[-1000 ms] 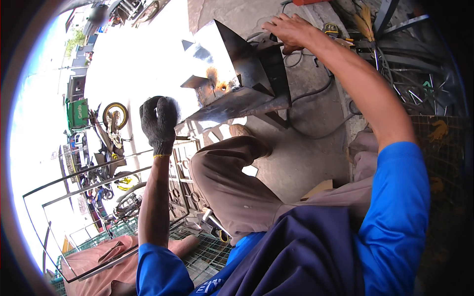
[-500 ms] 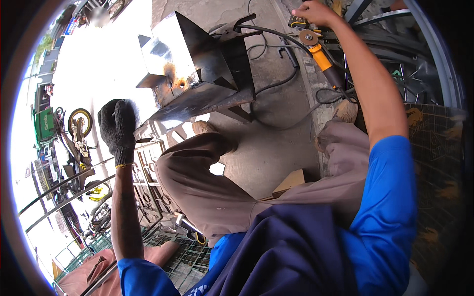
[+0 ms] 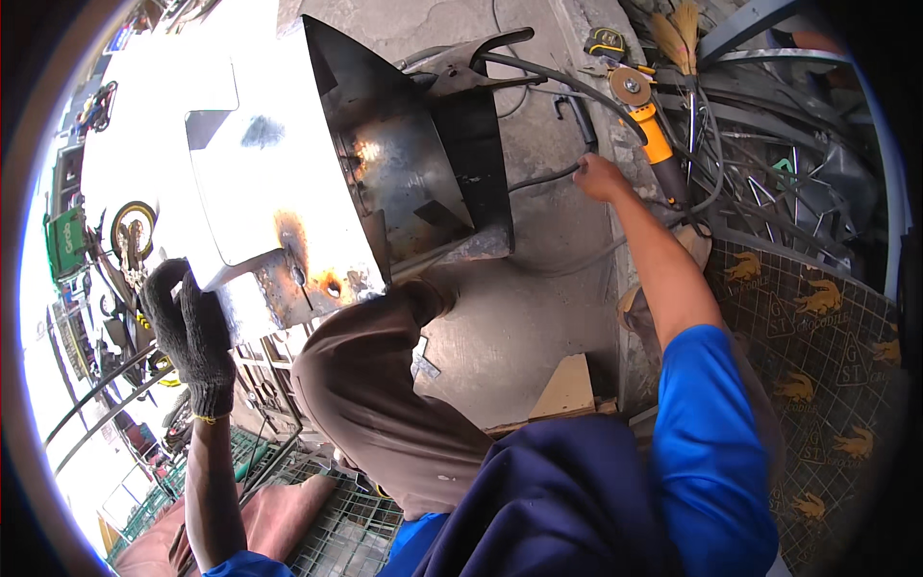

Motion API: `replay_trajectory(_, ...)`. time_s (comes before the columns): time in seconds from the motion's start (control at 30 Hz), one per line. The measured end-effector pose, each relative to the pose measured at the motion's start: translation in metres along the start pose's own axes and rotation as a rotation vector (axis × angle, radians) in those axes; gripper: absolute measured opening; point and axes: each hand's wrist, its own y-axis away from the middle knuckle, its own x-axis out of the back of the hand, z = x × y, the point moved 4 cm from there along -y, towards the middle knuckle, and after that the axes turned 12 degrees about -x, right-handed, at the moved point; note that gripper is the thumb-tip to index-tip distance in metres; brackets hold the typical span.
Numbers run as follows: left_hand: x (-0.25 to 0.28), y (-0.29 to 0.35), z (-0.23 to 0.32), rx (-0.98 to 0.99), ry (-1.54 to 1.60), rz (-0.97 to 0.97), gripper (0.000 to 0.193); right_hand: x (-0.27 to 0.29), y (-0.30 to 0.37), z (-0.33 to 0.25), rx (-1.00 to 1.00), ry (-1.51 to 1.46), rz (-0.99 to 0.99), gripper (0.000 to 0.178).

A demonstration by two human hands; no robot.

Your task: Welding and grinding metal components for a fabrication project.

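My left hand [image 3: 187, 332], in a dark knit glove, has its fingers bent at the lower left corner of a sheet-metal box [image 3: 274, 197], closed on its edge. The box is bright on top, with brown scorch marks and a small hole near that corner. My bare right hand [image 3: 603, 179] is closed, its fingertips on a black cable [image 3: 543, 179]. Just above that hand lies a black rod-shaped holder [image 3: 583, 123] on the floor. Farther up and right, an orange and black angle grinder [image 3: 656, 139] with a tan disc lies beside a yellow and black tape measure [image 3: 605, 42].
Metal bars and scraps [image 3: 769, 125] and a straw brush [image 3: 677, 37] lie at the far right. A printed dark sheet [image 3: 817, 385] covers the right side. A cut board [image 3: 565, 389] sits by my legs, and a green wire mesh [image 3: 336, 529] is at lower left.
My right hand has come down from the tape measure to the black cable, leaving the tape on the ground. The metal box has turned, showing more of its bright top, my left hand at its corner.
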Motion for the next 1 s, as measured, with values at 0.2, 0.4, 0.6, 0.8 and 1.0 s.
replay_trajectory(0.2,0.009,0.011,-0.003,0.059,-0.052,-0.039,0.026,-0.011,-0.067,-0.048,-0.163,-0.048,0.459,0.043)
replay_trajectory(0.4,0.015,0.019,-0.003,-0.086,-0.227,-0.218,0.025,-0.015,-0.094,-0.060,-0.311,-0.270,0.491,0.044)
replay_trajectory(0.6,0.005,0.017,-0.020,0.120,0.023,0.019,0.029,-0.005,-0.118,-0.025,-0.325,-0.430,0.480,0.053)
replay_trajectory(0.8,0.014,0.009,-0.017,-0.049,-0.220,-0.117,0.038,-0.019,-0.076,-0.046,-0.214,-0.354,0.252,0.053)
replay_trajectory(1.0,0.013,0.017,-0.010,0.094,-0.021,-0.020,0.032,-0.009,-0.086,-0.055,-0.172,-0.230,0.637,0.043)
